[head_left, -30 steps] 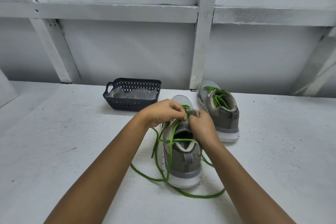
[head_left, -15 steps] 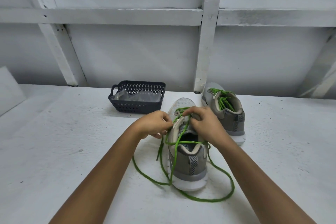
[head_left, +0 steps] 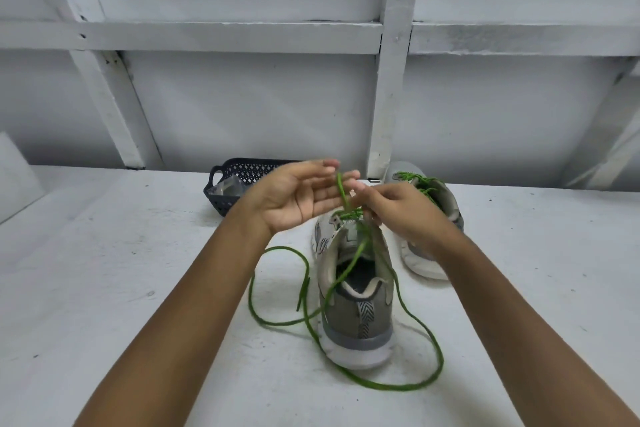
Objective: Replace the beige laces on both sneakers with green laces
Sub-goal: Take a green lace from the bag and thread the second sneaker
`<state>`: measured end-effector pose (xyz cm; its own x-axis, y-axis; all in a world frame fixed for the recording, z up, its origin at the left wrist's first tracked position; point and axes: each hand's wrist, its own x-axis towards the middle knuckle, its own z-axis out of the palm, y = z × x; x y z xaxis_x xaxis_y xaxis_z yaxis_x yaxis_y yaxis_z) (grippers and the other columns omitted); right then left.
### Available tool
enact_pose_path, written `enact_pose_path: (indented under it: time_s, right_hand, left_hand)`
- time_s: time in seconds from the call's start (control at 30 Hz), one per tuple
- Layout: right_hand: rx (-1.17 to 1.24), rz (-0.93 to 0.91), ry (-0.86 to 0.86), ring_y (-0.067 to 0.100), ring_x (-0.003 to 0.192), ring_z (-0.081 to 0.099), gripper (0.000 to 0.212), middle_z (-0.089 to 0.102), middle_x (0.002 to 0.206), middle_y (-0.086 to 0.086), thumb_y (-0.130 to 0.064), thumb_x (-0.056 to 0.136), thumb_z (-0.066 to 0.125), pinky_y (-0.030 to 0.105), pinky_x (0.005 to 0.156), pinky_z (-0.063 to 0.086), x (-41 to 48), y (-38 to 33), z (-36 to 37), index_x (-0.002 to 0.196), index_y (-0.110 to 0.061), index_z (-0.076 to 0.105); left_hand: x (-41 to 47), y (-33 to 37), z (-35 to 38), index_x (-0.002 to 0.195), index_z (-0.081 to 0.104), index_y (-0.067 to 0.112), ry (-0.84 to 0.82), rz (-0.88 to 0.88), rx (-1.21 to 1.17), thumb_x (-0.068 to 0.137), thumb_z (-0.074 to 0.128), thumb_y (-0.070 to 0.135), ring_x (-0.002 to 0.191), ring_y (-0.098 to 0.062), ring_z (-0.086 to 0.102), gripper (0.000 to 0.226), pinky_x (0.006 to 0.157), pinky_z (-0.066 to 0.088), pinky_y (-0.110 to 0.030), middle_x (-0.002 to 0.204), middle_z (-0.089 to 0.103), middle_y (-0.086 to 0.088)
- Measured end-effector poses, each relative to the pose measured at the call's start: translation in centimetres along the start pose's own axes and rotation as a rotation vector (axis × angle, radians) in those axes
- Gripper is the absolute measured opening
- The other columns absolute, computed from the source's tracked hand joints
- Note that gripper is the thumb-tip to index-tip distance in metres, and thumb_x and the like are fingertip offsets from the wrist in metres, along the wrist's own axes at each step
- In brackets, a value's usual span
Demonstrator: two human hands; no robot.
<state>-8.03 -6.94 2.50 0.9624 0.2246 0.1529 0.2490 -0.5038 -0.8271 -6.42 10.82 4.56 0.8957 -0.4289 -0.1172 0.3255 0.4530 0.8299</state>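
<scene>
Two sneakers in frame. The far sneaker, upper right of centre, already carried green lacing. The near sneaker, centre, heel toward the camera, had the green lace through the eyelets nearest the toe only, as far as could be seen. No beige lace was visible.

Lace position: one strand rose upright between the hands, above the toe end. The rest ran back over the shoe opening and lay in loose loops on the white surface, left of and below the heel.

Left hand, left of centre: palm up, fingers straight and apart, gripping nothing. Right hand, right of centre: fingers curled at the strand's base and apparently pinching it, though motion blur made this less than certain.

Dark basket sat behind the left hand.

Step in hand, judged: drawing slack through a low eyelet before the next crossing.

Notes for doing it well:
- Pull straight up along the strand, so the shoe is not dragged.
- Even up both free ends before moving higher.
- Keep the loops from snagging under the heel.
- Flatten each crossing to match the far shoe.
</scene>
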Motion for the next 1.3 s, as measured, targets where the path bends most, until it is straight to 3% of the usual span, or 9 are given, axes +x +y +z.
enact_pose_path:
  time_s: [0.1,0.17,0.3,0.43,0.53,0.6,0.8,1.0,1.3]
  right_hand:
    - [0.119,0.0,-0.354,0.003,0.049,0.042,0.037,0.049,0.054,-0.011,-0.053,0.086,0.053,0.014,0.048,0.033,-0.4,-1.0,-1.1,0.086,-0.025,0.076]
    - [0.095,-0.044,-0.402,0.005,0.048,0.037,0.025,0.044,0.053,-0.009,-0.037,0.09,0.058,0.014,0.044,0.031,-0.4,-1.3,-1.3,0.088,-0.019,0.076]
    - [0.368,-0.008,-0.277,0.004,0.041,0.047,0.025,0.057,0.051,-0.005,-0.017,0.097,0.05,0.013,0.039,0.036,0.5,-3.2,-1.8,0.079,-0.01,0.066]
    - [0.906,0.053,-0.101,0.006,0.046,0.059,0.027,0.064,0.056,0.001,-0.014,0.099,0.042,0.014,0.044,0.048,2.6,-5.4,-3.3,0.082,-0.004,0.06]
    - [1.139,0.088,0.105,0.007,0.048,0.061,0.027,0.064,0.053,0.002,-0.012,0.1,0.041,0.015,0.048,0.051,4.0,-5.7,-3.9,0.079,-0.003,0.058]
    - [1.22,0.111,0.192,0.009,0.047,0.061,0.026,0.063,0.053,0.004,-0.011,0.099,0.042,0.016,0.049,0.051,4.6,-5.1,-4.0,0.079,-0.003,0.057]
    - [0.826,0.371,-0.164,0.006,0.037,0.046,0.038,0.058,0.055,0.004,-0.027,0.1,0.036,0.013,0.036,0.035,3.5,-2.6,-1.3,0.081,-0.004,0.059]
    - [0.556,0.158,-0.485,0.004,0.048,0.046,0.032,0.064,0.065,-0.001,-0.024,0.097,0.048,0.014,0.042,0.036,1.6,-1.5,-0.4,0.086,-0.007,0.072]
    - [0.962,0.143,0.065,0.014,0.054,0.065,0.029,0.062,0.065,0.01,-0.008,0.1,0.041,0.02,0.052,0.055,4.4,-3.3,-1.8,0.075,-0.001,0.056]
  left_hand:
    - [0.0,1.4,0.9,0.086,0.051,0.004,-0.022,0.034,-0.108,0.088,0.038,-0.005,0.08,-0.031,0.072,0.016,0.068,0.06,-0.036,0.092,0.068,-0.03]
    - [0.1,1.8,1.1,0.084,0.048,0.005,-0.004,0.078,-0.118,0.091,0.033,-0.005,0.081,-0.034,0.071,0.019,0.072,0.058,-0.039,0.094,0.066,-0.032]
    - [0.3,0.6,0.8,0.081,0.048,0.009,0.033,0.115,-0.005,0.094,0.037,0.008,0.075,-0.027,0.071,0.017,0.066,0.06,-0.036,0.095,0.067,-0.023]
    - [-0.4,-2.1,-0.1,0.111,0.059,0.005,-0.256,-0.095,0.116,0.088,0.05,0.038,0.101,-0.029,0.067,0.041,0.084,0.057,-0.042,0.11,0.067,-0.019]
    - [-1.3,-2.8,-0.4,0.107,0.07,0.011,-0.452,-0.122,0.243,0.087,0.051,0.033,0.105,-0.024,0.066,0.035,0.082,0.056,-0.032,0.113,0.068,-0.014]
    - [-1.6,-2.5,-0.3,0.096,0.074,0.015,-0.43,-0.067,0.333,0.088,0.053,0.023,0.097,-0.02,0.069,0.024,0.078,0.056,-0.028,0.105,0.072,-0.01]
    - [-0.4,0.2,0.7,0.082,0.071,0.008,-0.009,0.156,0.155,0.089,0.051,0.012,0.074,-0.013,0.072,0.021,0.064,0.058,-0.024,0.08,0.075,-0.005]
    - [1.2,2.9,0.8,0.084,0.058,0.007,0.206,0.284,-0.088,0.097,0.045,0.009,0.063,-0.012,0.071,0.019,0.064,0.057,-0.024,0.068,0.072,-0.005]
    - [0.8,-2.1,0.0,0.096,0.063,0.008,0.043,0.033,0.178,0.097,0.042,0.034,0.062,-0.013,0.066,0.033,0.058,0.057,-0.026,0.07,0.068,-0.001]
